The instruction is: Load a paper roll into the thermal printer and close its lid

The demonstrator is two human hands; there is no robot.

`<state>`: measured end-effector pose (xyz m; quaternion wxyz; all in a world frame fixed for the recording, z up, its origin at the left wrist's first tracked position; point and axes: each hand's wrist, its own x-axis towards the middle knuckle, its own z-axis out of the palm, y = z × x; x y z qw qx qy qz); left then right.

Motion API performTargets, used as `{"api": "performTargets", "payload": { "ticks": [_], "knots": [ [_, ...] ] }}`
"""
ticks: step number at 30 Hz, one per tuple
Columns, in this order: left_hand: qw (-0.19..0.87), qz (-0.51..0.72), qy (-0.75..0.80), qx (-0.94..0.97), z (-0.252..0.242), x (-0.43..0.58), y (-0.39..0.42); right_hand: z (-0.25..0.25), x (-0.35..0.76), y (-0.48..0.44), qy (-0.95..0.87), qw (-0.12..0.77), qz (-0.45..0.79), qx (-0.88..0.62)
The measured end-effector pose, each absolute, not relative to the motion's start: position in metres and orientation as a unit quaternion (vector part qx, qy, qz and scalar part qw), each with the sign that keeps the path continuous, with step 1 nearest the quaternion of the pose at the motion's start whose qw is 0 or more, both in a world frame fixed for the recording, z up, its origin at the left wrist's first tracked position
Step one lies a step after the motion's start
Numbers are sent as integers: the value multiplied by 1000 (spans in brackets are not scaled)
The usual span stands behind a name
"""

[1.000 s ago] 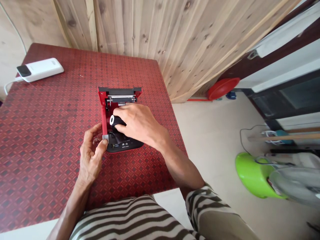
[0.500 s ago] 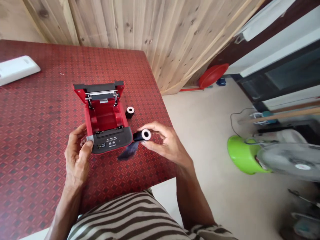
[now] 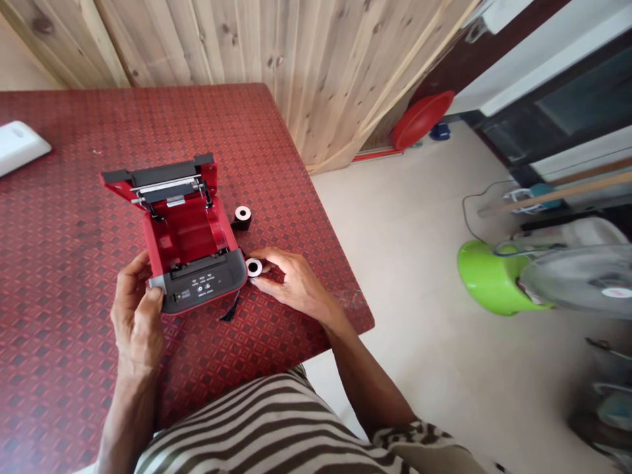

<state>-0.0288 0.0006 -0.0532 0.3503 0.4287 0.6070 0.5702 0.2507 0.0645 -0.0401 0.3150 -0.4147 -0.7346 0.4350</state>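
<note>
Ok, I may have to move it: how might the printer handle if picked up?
The open lid could swing if the printer tilts. Its hollow bay suggests something fairly light for its size. The casing looks smooth, so may be slightly slippery.

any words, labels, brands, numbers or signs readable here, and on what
Nothing can be read for certain.
Dark front panel of the open red device: small white markings, too small.
White device at left edge: faint mark, unreadable.
White oval label at right: too blurred.
</note>
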Motion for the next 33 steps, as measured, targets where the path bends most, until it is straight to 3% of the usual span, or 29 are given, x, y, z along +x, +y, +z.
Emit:
{"api": "performTargets", "payload": {
  "ticks": [5,9,17,24,27,33],
  "knots": [
    [357,566,609,425,-52,-29,0,-27,279,81,-672,289,509,-453],
    [335,578,608,429,-55,-29,1,-32,274,120,-663,351,433,-500],
    [328,549,629,443,-56,-30,-2,-63,225,161,-683,336,423,-491],
    [341,539,629,444,-47,-26,-3,3,253,146,-638,444,508,-372],
    [335,537,635,442,-42,-24,-3,43,248,134,-734,375,477,-305],
    [359,544,616,443,-37,-21,-3,61,186,119,-925,133,175,-310]
  ]
}}
